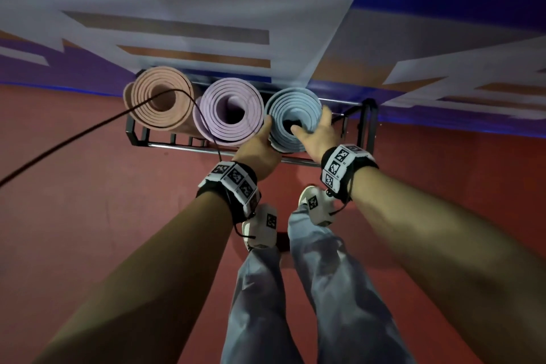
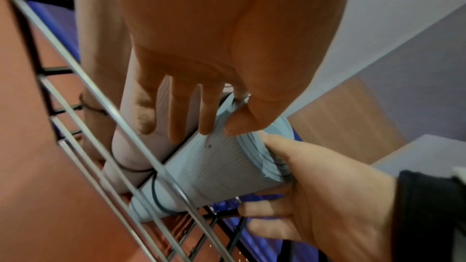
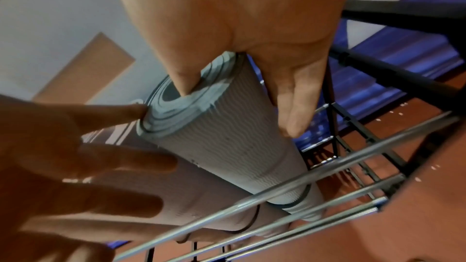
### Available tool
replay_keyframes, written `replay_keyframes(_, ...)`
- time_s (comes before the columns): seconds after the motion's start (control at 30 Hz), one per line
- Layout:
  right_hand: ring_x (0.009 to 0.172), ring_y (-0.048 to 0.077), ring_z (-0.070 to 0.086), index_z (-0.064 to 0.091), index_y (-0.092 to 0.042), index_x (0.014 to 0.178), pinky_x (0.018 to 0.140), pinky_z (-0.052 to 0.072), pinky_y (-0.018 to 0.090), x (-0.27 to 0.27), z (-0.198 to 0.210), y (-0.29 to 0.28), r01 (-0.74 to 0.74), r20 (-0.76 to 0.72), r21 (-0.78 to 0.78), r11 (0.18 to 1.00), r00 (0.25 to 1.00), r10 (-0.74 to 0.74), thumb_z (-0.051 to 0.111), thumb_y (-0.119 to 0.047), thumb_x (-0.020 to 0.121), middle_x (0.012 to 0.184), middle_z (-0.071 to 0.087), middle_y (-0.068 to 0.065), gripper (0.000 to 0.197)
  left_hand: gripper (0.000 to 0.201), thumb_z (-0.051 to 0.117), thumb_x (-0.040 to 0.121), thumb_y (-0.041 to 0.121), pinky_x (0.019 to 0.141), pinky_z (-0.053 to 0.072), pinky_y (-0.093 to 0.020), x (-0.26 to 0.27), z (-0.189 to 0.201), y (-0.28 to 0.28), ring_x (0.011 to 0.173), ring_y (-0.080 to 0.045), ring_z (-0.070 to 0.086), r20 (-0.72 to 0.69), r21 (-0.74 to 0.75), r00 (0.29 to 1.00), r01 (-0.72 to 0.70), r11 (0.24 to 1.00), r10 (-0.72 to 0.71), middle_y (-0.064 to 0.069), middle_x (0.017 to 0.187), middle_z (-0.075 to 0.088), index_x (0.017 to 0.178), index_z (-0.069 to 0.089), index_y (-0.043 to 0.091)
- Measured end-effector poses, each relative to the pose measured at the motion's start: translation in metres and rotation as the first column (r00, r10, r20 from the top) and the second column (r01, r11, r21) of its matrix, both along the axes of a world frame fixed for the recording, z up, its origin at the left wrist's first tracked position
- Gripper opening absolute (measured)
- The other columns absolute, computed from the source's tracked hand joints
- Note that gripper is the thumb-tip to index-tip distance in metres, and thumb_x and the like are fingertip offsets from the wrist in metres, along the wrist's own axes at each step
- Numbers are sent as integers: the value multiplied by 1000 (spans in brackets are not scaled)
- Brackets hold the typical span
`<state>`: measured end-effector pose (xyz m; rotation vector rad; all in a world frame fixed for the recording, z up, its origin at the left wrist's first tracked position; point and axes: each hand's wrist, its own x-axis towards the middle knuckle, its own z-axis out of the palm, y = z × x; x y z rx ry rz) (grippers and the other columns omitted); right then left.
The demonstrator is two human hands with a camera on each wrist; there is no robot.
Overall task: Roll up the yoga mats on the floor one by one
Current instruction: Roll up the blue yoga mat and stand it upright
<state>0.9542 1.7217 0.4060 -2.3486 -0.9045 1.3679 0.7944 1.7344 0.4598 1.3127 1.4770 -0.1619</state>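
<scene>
While the blue mat point(image 1: 292, 118) is standing on end in the rack point(image 1: 366, 124), most of its length is being hidden from the head view, where only its spiral top end is being shown. Its lower end is being seen only through the rack's bars in the wrist views, where a thin dark band is circling it near the bottom. The base of the rack is being blurred in both wrist views, so it cannot be told what the mat is resting on. The purple mat point(image 1: 229, 112) is standing just left of the blue mat, touching it, and the pink mat point(image 1: 161, 97) is standing beyond that, farthest from the blue mat. A black cable point(image 1: 88, 130) is being trailed across the tops of the pink and purple mats.

The left hand point(image 1: 260, 148) is being held against the left side of the blue mat, its thumb being laid on the rim of the spiral and its fingers point(image 2: 181, 111) being stretched nearly straight down into the seam between the blue and purple mats. The right hand point(image 1: 317, 134) is being clamped on the right side of the blue mat's top: the thumb point(image 3: 184, 79) is being pushed into the hollow core while the fingers point(image 3: 292, 95) are being run down the outer wall, so that the rolled layers are being pinched between them. Both forearms are being stretched forward and down towards the blue mat, with tagged bands being worn at the wrists. Below the rack, the person's shoes and trouser legs are being partly covered by the forearms.
</scene>
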Motion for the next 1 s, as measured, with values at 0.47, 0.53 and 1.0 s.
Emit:
replay_keyframes(0.47,93,29,66,18,-24,155,84,57,40,-10,8,21,18,-109,-68,998,994,-25,66,-25,90,121,64,11,81,75,52,90,-16,61,45,-4,-7,32,-12,118,-25,57,107,-48,972,-206,977,210,-2,117,54,156,27,9)
replay_keyframes(0.53,117,32,59,15,-22,158,101,48,37,-3,28,24,70,-164,-54,996,983,-78,67,-26,91,141,55,12,85,64,54,93,-14,62,50,-16,-2,54,-11,119,-33,57,135,-59,953,-265,963,270,-4,117,53,151,33,3)
replay_keyframes(1.0,107,39,66,13,-29,156,97,52,53,82,374,-62,519,-349,447,729,851,-392,57,-25,98,121,56,12,73,41,64,97,18,85,39,-19,74,302,-6,106,-18,56,448,341,893,-220,914,48,-8,116,63,135,58,3)
